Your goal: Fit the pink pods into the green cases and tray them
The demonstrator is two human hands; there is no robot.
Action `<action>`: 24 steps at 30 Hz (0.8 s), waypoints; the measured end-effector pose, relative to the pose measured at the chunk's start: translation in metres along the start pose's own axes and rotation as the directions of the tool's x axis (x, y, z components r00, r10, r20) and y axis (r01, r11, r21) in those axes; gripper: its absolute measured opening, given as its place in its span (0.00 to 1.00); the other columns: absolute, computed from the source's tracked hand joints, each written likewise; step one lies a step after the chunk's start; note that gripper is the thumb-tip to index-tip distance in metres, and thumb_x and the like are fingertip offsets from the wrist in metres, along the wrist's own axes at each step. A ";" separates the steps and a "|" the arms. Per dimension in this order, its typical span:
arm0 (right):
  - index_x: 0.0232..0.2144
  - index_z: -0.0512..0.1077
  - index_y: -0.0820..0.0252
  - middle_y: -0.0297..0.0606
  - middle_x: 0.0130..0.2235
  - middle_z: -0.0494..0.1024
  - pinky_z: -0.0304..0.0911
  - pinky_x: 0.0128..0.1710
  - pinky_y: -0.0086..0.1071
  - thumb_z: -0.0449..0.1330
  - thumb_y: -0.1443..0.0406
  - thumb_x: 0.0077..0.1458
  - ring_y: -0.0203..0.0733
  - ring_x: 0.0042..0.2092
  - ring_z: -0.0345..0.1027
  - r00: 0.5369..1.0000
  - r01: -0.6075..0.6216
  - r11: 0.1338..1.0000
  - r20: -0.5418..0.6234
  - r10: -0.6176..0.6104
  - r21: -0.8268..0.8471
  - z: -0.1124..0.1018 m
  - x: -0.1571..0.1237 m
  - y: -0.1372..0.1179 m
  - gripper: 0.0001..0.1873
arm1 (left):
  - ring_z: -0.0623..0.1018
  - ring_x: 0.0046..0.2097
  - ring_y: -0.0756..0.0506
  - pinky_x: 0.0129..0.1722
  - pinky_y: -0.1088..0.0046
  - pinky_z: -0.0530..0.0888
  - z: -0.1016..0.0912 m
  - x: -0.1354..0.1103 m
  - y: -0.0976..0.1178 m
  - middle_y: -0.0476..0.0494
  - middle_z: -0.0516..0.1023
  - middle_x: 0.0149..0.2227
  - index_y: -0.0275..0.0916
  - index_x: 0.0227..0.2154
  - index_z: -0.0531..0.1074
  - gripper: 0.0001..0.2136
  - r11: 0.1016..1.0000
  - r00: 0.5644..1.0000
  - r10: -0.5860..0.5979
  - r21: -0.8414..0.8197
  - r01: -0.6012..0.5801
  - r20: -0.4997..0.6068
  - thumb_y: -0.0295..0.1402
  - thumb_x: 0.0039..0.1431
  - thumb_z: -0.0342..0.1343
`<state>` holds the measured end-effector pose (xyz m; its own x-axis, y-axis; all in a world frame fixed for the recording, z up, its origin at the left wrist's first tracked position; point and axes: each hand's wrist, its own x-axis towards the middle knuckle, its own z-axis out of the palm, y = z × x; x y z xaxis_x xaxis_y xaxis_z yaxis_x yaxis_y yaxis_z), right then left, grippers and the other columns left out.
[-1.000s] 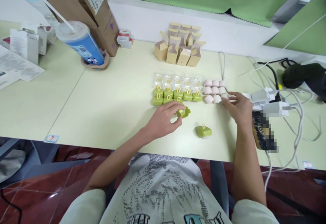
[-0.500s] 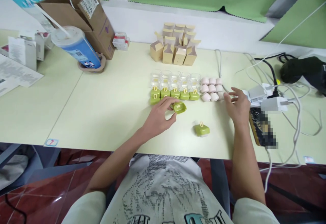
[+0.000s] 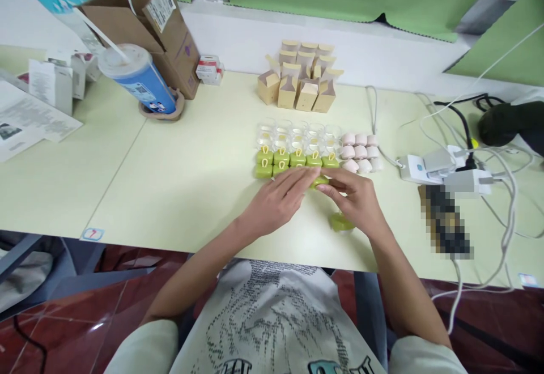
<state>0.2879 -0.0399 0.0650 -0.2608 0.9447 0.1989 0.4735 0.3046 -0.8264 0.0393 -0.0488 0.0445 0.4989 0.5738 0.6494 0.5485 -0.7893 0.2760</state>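
Note:
Both of my hands meet over a small green cap (image 3: 319,182) just in front of the rows. My right hand (image 3: 359,201) pinches its right side between thumb and fingers. My left hand (image 3: 274,204) reaches over its left side with fingers held together, its thumb hidden. Behind them stand rows of green caps with cream loops (image 3: 264,169), the front row partly covered by my left hand. Clear cups (image 3: 282,131) line up behind those. Several pale pink rounded pieces (image 3: 360,152) sit to the right. Another green piece (image 3: 341,222) lies below my right hand, partly covered by it.
Open kraft boxes (image 3: 306,95) are grouped at the back. At the left are a blue drink cup (image 3: 147,88), a brown carton (image 3: 187,59) and papers (image 3: 29,116). A power strip (image 3: 419,170), cables and a pixelated dark object (image 3: 446,221) are at the right.
My right hand has come left from beside the pink pieces to the green cap in my left hand. My left hand has shifted slightly right, and its fingers now cover more of the cap.

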 end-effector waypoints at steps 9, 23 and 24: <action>0.58 0.78 0.53 0.50 0.53 0.88 0.82 0.41 0.52 0.59 0.38 0.75 0.60 0.45 0.86 0.995 -0.065 0.893 -0.094 0.026 -0.445 0.013 -0.001 0.024 0.29 | 0.85 0.45 0.42 0.44 0.63 0.84 -0.027 -0.009 -0.047 0.40 0.85 0.54 0.43 0.59 0.75 0.18 0.753 0.750 -0.648 0.032 0.657 -0.135 0.29 0.68 0.60; 0.58 0.79 0.58 0.53 0.56 0.81 0.83 0.44 0.54 0.58 0.39 0.76 0.52 0.39 0.83 0.996 -0.061 0.934 -0.078 0.036 -0.352 0.022 0.004 0.030 0.32 | 0.84 0.39 0.43 0.51 0.55 0.84 -0.013 -0.016 -0.054 0.36 0.81 0.57 0.41 0.62 0.71 0.20 0.690 0.690 -0.723 0.067 0.721 0.024 0.27 0.70 0.59; 0.59 0.79 0.59 0.53 0.56 0.80 0.83 0.44 0.54 0.59 0.41 0.76 0.52 0.40 0.83 0.996 -0.061 0.934 -0.078 0.036 -0.352 0.021 0.004 0.030 0.30 | 0.84 0.40 0.43 0.51 0.54 0.84 -0.013 -0.015 -0.054 0.35 0.80 0.57 0.40 0.62 0.71 0.20 0.688 0.688 -0.725 0.070 0.723 0.028 0.27 0.70 0.59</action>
<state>0.2837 -0.0298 0.0295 -0.1772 0.9616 0.2095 0.7540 0.2695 -0.5991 -0.0073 -0.0176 0.0290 -0.0359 0.9734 0.2263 0.7848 -0.1128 0.6095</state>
